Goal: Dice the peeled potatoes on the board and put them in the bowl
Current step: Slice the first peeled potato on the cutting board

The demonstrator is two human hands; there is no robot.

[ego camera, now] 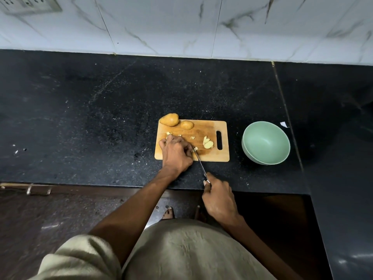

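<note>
A wooden cutting board [210,130] lies on the black counter. Two whole potatoes sit at its far left corner, the larger [169,119] half off the edge, the smaller [187,125] beside it. Potato slices [207,142] lie near the handle slot, and small cut pieces [169,133] lie by my fingers. My left hand [176,153] curls over a potato piece at the board's near left, mostly hiding it. My right hand [219,199] grips a knife [199,161] whose tip meets that piece. The green bowl [266,142] stands to the right, with nothing in it.
The black counter [101,118] runs left and wraps round on the right. A white tiled wall [181,25] backs it. A small white scrap [284,124] lies behind the bowl. The counter's front edge runs just under my right hand.
</note>
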